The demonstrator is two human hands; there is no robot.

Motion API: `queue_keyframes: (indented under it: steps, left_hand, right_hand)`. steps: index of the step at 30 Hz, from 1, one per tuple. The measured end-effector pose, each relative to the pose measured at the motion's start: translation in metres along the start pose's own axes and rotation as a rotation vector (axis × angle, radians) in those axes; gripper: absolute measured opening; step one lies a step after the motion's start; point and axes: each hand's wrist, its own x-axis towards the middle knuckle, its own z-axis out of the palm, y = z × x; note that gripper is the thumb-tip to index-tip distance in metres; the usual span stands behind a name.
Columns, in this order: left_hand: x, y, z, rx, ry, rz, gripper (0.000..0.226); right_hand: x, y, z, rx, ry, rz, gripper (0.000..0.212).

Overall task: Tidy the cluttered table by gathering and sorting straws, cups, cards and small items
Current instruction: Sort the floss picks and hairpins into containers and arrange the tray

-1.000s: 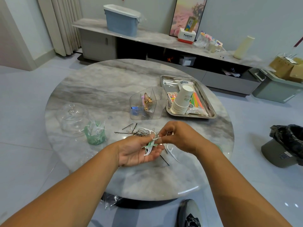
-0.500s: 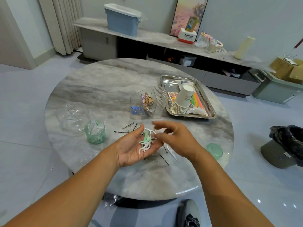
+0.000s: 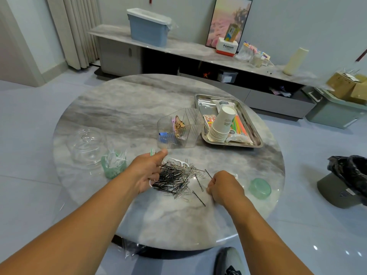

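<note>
Left hand (image 3: 146, 171) grips floss picks (image 3: 152, 152) (thumb up); right hand (image 3: 223, 186), fingers curled, pinches something unclear beside the clip pile (image 3: 176, 178).

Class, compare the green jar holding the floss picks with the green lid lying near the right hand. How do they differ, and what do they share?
The green jar stands left of the left hand; the green lid lies right of the right hand. The green jar is taller and deeper; the green lid is low and shallow. The green jar is full of white floss picks; the green lid holds nothing visible. Both are translucent green and rest on the marble table.
</note>
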Motion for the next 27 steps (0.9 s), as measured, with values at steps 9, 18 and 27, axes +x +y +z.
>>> queue_keyframes:
  steps: [9, 18, 27]
  left_hand:
    - [0.030, 0.033, 0.034, 1.219, -0.137, 0.361, 0.016]
    - [0.053, 0.046, 0.046, 1.623, -0.210, 0.339, 0.007]
    - [0.030, 0.030, 0.046, 0.673, -0.139, 0.160, 0.020]
  right_hand:
    - [0.020, -0.005, -0.015, 0.530, 0.042, -0.122, 0.024]
    - [0.034, -0.004, -0.006, 0.789, 0.109, -0.140, 0.015]
    - [0.019, -0.015, -0.006, 1.184, 0.044, -0.185, 0.010]
